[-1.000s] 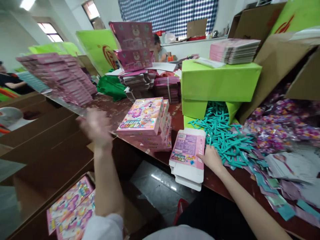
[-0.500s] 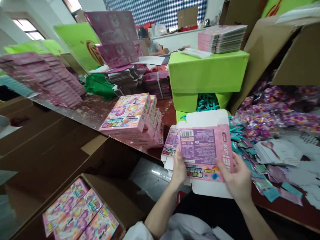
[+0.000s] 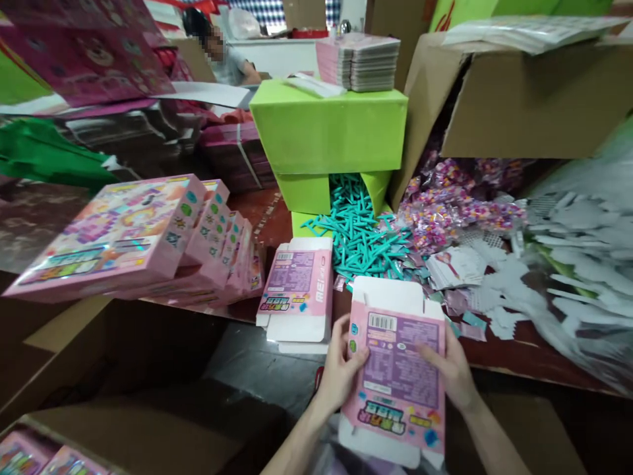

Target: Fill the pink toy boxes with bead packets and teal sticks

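Observation:
A pink and purple carton [image 3: 400, 389], its white end flaps sticking out at top and bottom, is held up before me. My left hand [image 3: 342, 366] grips its left edge, thumb on the printed face. At the opposite edge my right hand [image 3: 451, 366] grips it too, thumb across the purple panel. Just left of it, flat unfilled cartons [image 3: 297, 284] lie stacked at the table edge, their white flaps overhanging. Further left stands a stack of finished pink boxes [image 3: 123, 227], the top one tilted.
Teal plastic sticks [image 3: 359, 227] spill from a green box [image 3: 329, 132]. Shiny bags of colourful beads [image 3: 445, 204] and white pieces [image 3: 583, 244] cover the right side. An open cardboard box [image 3: 163, 422] sits below left. Another person [image 3: 237, 63] sits at the back.
My view has swung to the right. The held carton has been turned so its left side panel shows, and it now stands apart from the flat stack. My right hand sits higher on it.

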Motion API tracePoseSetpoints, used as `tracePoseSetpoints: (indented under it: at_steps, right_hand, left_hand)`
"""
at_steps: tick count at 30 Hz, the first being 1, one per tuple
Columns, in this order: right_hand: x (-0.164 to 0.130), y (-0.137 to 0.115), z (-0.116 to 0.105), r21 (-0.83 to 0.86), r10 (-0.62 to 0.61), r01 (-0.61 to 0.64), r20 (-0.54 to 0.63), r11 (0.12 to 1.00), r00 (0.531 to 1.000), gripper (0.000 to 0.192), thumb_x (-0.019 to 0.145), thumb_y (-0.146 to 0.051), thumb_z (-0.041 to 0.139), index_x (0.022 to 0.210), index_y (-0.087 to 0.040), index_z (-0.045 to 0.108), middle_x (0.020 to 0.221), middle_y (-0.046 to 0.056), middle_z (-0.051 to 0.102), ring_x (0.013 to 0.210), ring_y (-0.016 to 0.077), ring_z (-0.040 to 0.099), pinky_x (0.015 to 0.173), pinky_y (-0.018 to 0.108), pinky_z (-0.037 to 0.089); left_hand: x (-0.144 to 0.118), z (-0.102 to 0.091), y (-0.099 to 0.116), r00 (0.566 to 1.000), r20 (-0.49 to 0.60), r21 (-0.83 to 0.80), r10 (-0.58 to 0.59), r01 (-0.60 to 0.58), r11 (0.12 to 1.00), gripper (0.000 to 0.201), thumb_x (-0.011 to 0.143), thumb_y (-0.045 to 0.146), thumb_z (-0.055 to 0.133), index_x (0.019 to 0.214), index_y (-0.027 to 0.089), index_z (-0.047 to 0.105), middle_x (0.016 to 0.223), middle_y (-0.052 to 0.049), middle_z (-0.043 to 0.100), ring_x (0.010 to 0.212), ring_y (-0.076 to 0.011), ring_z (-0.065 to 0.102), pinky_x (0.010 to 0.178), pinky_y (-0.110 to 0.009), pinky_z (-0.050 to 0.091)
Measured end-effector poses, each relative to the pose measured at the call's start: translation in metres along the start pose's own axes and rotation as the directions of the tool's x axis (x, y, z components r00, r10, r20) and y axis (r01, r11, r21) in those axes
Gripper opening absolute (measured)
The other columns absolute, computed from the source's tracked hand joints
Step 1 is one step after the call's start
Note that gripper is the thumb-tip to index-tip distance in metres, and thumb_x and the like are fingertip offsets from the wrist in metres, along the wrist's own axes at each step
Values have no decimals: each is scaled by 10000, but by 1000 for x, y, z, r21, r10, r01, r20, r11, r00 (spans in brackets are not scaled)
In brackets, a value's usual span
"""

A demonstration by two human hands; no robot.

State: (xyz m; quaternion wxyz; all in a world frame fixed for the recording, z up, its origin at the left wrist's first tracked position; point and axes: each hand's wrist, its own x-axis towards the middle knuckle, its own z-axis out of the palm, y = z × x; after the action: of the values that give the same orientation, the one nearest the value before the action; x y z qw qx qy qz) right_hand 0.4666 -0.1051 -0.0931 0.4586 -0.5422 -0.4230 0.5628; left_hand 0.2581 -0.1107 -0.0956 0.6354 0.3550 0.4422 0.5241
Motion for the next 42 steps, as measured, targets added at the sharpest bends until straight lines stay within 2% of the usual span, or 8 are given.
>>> tracePoseSetpoints:
  at_steps: [4,7,9,15,19,23,34,42]
  right_hand:
    - [-12,35,7,-29,-53,53,25,998,998,723,642,-367,772,1296,-254,486,1132,61,622,892,194,631,760,292,523]
    - [-11,57,10,-36,68,-67,21,997,997,341,679,-470,717,764,-150,636,686,15,599,595,140,526,575,252,445]
    - [-9,65,12,23,166,-165,-59,986,984,423,729,-534,636,569,-149,562,560,12,537,545,136,480,541,257,406]
    - [-1,55,32,359,178,-128,-111,925,978,330,707,-369,694,995,-219,630,964,39,674,859,199,619,700,279,482]
    - [8,54,36,251,141,-124,-47,960,989,278,749,-415,680,880,-171,653,1009,78,685,842,190,617,687,261,466]
    - [5,68,28,195,40,-23,-88,981,995,512,728,-339,715,1205,-265,544,1260,66,600,841,160,614,693,259,456]
    - [-2,90,13,410,74,-49,-45,911,996,13,646,-206,674,643,-194,678,841,36,701,831,218,651,795,331,474]
    - [-18,110,21,262,-22,30,-36,964,999,295,816,-308,546,611,-179,716,758,71,695,812,223,654,787,320,478]
  left_hand:
    - [-2,-7,-12,991,16,254,136,-136,958,674,662,294,673,1292,216,447,1225,-77,567,1071,-253,550,905,-328,419]
    - [4,-10,-24,999,19,418,36,-41,908,258,762,378,556,846,144,625,859,-49,623,846,-209,559,770,-295,420]
    - [6,-8,-33,999,-47,448,-13,32,894,337,838,395,446,647,145,566,723,-36,570,755,-181,533,719,-284,404]
    - [11,-7,-50,985,-171,312,18,37,949,208,810,296,492,968,179,562,866,-8,600,753,-136,536,681,-238,404]
    - [14,-11,-54,967,-237,433,97,16,901,323,803,416,575,621,174,462,590,37,479,589,-109,468,592,-222,365]
    - [8,-9,-56,970,-205,395,134,-43,918,287,764,342,639,985,164,593,888,-44,672,845,-165,620,777,-265,442]
    - [7,4,-43,996,-63,541,68,-24,841,120,793,263,602,808,150,641,803,-36,663,772,-156,598,722,-255,436]
    - [-20,-12,-66,983,-11,559,185,-148,816,371,823,308,588,498,167,477,711,-49,634,700,-158,597,682,-274,437]
